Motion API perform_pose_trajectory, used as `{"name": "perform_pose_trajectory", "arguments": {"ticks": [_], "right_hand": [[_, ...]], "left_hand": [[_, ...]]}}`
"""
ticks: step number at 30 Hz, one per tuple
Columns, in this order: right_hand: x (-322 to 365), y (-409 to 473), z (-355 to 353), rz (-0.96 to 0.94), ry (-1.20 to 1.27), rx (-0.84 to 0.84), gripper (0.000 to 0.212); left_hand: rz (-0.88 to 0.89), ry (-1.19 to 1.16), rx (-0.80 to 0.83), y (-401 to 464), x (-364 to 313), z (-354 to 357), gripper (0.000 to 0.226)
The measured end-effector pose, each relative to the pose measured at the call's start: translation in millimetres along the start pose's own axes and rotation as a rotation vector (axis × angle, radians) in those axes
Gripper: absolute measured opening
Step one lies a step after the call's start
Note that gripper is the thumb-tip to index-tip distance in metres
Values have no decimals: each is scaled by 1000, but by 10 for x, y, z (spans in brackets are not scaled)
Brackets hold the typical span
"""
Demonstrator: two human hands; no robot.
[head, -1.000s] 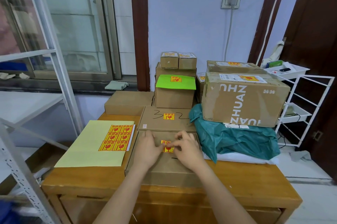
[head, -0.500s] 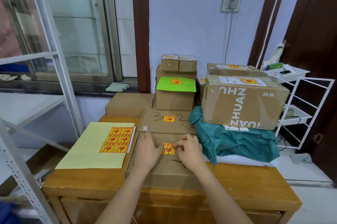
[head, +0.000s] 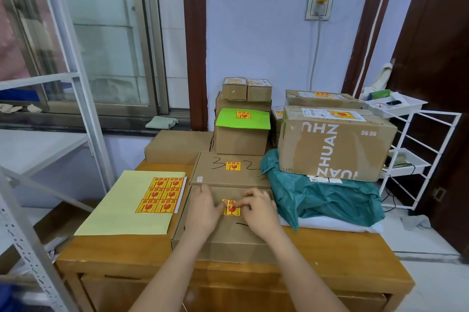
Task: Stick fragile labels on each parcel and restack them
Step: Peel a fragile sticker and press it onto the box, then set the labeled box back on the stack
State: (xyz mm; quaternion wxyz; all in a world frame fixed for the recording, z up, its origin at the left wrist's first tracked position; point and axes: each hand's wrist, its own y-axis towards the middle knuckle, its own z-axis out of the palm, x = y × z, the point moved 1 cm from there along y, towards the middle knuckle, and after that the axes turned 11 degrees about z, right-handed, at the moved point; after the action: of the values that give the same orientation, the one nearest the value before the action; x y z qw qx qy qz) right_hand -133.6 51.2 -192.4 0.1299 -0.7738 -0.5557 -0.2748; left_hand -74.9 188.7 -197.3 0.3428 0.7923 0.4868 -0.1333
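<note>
Step in hand: pressing a fragile label point(head: 230, 207) onto the top of the nearest flat parcel point(head: 228, 233), which lies at the front middle of the table point(head: 337, 253).
Left hand point(head: 204, 210): lies flat on the parcel lid, fingers fairly straight, thumb touching the label's left edge; it holds nothing.
Right hand point(head: 258, 210): fingers curled down onto the label's right side, tips pressing it; whether they pinch an edge or only press, I cannot tell.
Label: red and yellow, roughly centred on the lid, partly hidden by both hands; it looks mostly stuck down.
Label sheet point(head: 160, 194): six labels remain on a pale yellow backing, just left of the parcel.
Done already: the flat box marked 322 point(head: 228, 172) directly behind, the green-topped box point(head: 242, 131), the large printed carton point(head: 335, 144) and the small boxes at the back point(head: 246, 88) each show a label.
Not labelled, as far as visible: the plain box at the back left point(head: 177, 145); the teal bag point(head: 327, 200) under the carton shows none from here.
Next move, as I judge it: smooth the label's corners, lift both hands off, then carry this parcel to a stack, two-handed since it is wide and flat.
</note>
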Motion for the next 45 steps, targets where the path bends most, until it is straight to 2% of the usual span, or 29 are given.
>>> {"name": "perform_pose_trajectory", "arguments": {"ticks": [8,13,17,25,29,32,36,43,45], "right_hand": [[-34,44,-4,143,170,-136,31],[-52,35,11,103,162,-164,37],[-50,26,11,76,107,-162,34],[-48,15,-2,56,34,-150,29],[13,100,-53,65,-41,-82,25],[109,204,-102,63,23,-31,23],[271,354,-120,17,109,23,25],[603,813,-7,-50,129,57,25],[702,980,40,-45,124,64,28]], "left_hand": [[-42,-61,-36,-13,18,-47,17],[-43,-111,-75,-16,15,-73,9],[-8,-108,-68,-22,29,-66,4],[31,-152,21,-41,62,-129,11],[-17,-237,84,33,90,-227,14],[-83,-361,118,109,137,-299,20],[-98,-417,74,214,226,-403,14],[-199,-442,-161,675,566,-584,10],[-219,-384,-185,854,680,-591,22]]}}
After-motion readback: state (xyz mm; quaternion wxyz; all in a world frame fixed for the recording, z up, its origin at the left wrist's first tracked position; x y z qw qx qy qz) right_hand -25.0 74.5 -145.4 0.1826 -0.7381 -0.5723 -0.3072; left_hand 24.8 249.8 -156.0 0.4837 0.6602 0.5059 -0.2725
